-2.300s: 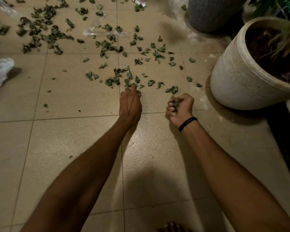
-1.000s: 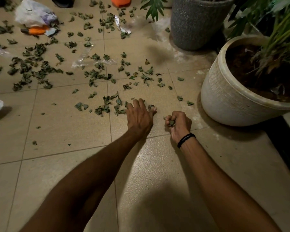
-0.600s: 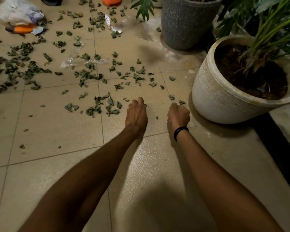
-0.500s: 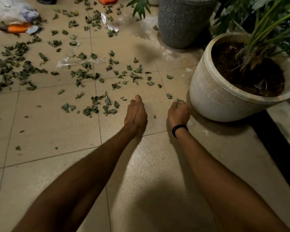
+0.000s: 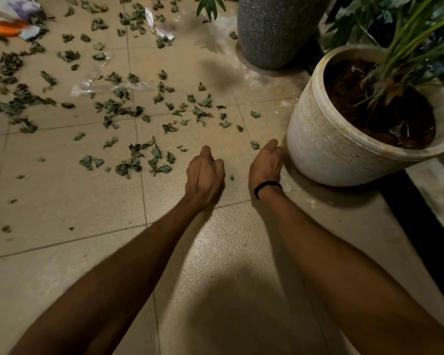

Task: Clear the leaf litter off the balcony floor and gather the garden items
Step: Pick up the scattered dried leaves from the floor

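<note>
Dry green leaves (image 5: 139,160) lie scattered over the beige floor tiles, thickest toward the upper left. My left hand (image 5: 204,175) is low over the floor with its fingers curled into a fist, and a bit of leaf shows at the thumb. My right hand (image 5: 267,162), with a black band at the wrist, is curled with its back toward me, right beside the white pot (image 5: 331,149); its fingers and what they hold are hidden. A single leaf (image 5: 254,145) lies just ahead of it, and a small scrap (image 5: 231,177) lies between my hands.
The white pot holds soil and a green plant. A grey speckled pot (image 5: 274,34) stands behind it. Clear plastic scraps (image 5: 108,85) lie among the leaves. A white bag with an orange item (image 5: 5,21) sits at the top left. A dark strip (image 5: 420,226) borders the tiles on the right.
My left hand has gone from flat on the floor to a curled fist. My right hand, gripping leaves earlier, has shifted right to the base of the white pot.
</note>
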Demonstrator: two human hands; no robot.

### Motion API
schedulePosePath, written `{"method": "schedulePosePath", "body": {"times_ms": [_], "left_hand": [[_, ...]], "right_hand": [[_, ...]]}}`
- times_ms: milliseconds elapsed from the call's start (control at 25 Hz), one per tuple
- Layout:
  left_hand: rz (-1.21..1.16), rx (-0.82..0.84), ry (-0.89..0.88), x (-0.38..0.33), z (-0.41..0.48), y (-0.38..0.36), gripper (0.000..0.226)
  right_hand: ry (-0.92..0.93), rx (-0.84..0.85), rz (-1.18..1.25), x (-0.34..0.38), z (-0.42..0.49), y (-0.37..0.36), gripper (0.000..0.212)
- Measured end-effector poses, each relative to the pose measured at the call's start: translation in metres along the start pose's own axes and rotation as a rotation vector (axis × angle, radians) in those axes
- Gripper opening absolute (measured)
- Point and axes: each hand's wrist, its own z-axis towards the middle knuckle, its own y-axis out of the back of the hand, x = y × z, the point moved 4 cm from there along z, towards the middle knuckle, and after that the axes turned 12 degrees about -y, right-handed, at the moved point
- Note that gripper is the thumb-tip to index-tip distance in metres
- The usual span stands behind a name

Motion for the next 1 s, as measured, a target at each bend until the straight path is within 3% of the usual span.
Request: {"method": "schedulePosePath", "body": {"times_ms": [80, 200, 400, 560, 800, 1000], "left_hand": [[-0.012, 0.02, -0.025, 0.0, -0.003, 0.002, 0.008], [0.041, 0.118, -0.101, -0.001, -0.006, -0.002, 0.026], [0.206, 0.293, -0.276, -0.009, -0.023, -0.014, 0.033], [0.377, 0.336, -0.372, -0.009, -0.025, -0.018, 0.033], [0.38, 0.272, -0.334, -0.012, -0.031, -0.022, 0.018], [0.275, 0.241, -0.209, -0.007, -0.032, -0.008, 0.016]], "right_hand": [[0.026, 0.013, 0.023, 0.002, 0.004, -0.002, 0.042], [0.081, 0.058, -0.02, 0.011, 0.013, -0.007, 0.045], [0.171, 0.013, -0.152, 0.02, 0.015, -0.019, 0.023], [0.213, 0.03, -0.108, 0.019, 0.016, -0.019, 0.03], [0.209, 0.11, 0.02, 0.03, 0.016, -0.021, 0.038], [0.251, 0.11, -0.015, 0.042, 0.013, -0.027, 0.029]]}}
